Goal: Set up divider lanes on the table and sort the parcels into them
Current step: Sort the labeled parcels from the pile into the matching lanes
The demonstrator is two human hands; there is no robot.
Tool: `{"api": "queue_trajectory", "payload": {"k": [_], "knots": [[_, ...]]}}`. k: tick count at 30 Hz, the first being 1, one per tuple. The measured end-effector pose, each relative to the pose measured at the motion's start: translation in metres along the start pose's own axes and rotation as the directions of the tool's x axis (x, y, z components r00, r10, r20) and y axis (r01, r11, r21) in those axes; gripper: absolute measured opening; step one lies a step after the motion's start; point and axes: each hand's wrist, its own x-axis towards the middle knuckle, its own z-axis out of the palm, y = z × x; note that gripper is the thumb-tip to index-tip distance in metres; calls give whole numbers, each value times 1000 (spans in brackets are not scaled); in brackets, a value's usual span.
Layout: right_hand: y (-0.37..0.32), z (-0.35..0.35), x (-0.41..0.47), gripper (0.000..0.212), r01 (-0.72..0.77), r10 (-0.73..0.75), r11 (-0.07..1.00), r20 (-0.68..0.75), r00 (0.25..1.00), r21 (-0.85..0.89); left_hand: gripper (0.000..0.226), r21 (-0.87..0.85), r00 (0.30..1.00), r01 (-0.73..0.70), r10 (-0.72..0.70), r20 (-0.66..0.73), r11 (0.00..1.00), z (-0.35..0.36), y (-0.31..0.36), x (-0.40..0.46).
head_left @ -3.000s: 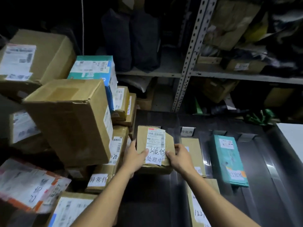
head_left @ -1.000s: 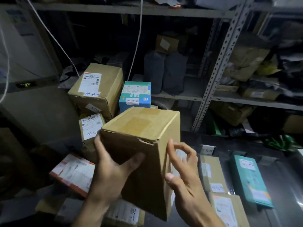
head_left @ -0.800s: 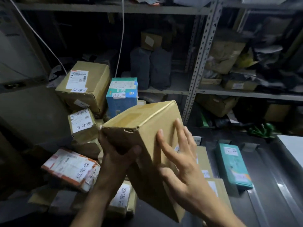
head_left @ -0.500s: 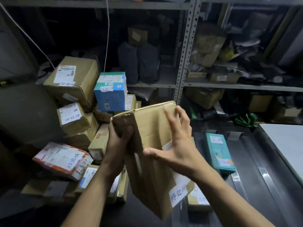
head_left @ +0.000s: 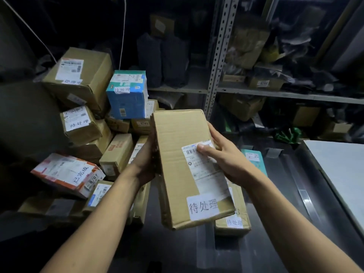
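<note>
Both hands hold a long brown cardboard parcel up above the dark table, its broad face turned to the camera. The left hand grips its left edge, fingers hidden behind the box. The right hand grips the right edge, thumb pressed flat on the white shipping label, whose barcode shows but whose small print is too fine to read. Below it a white sticker reads 待处理.

Under the held parcel, near the table's front edge, lies a brown box also marked 待处理; beyond the right wrist a teal parcel shows partly. Heaped at the table's left edge: a blue carton and a small brown box, both tagged 待处理, a large brown box, and an orange-trimmed parcel marked 已完成 and 0207.
</note>
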Motion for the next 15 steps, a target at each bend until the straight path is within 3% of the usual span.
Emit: {"api": "queue_trajectory", "payload": {"k": [3, 8, 12, 15], "knots": [[14, 3, 1, 70, -59, 60, 987, 2, 998, 151, 98, -19, 996, 56, -57, -66, 998, 0, -12, 13], [46, 16, -1, 53, -56, 90, 977, -160, 983, 205, 84, 27, 993, 84, -81, -85, 996, 15, -23, 19], [76, 26, 0, 56, -67, 116, 980, -264, 958, 187, 78, 4, 984, 174, -174, 39, 985, 13, -43, 6], [90, 28, 1, 61, -97, 143, 978, -252, 957, 186, 62, 6, 991, 119, -119, 60, 993, 6, -59, -2]]}}
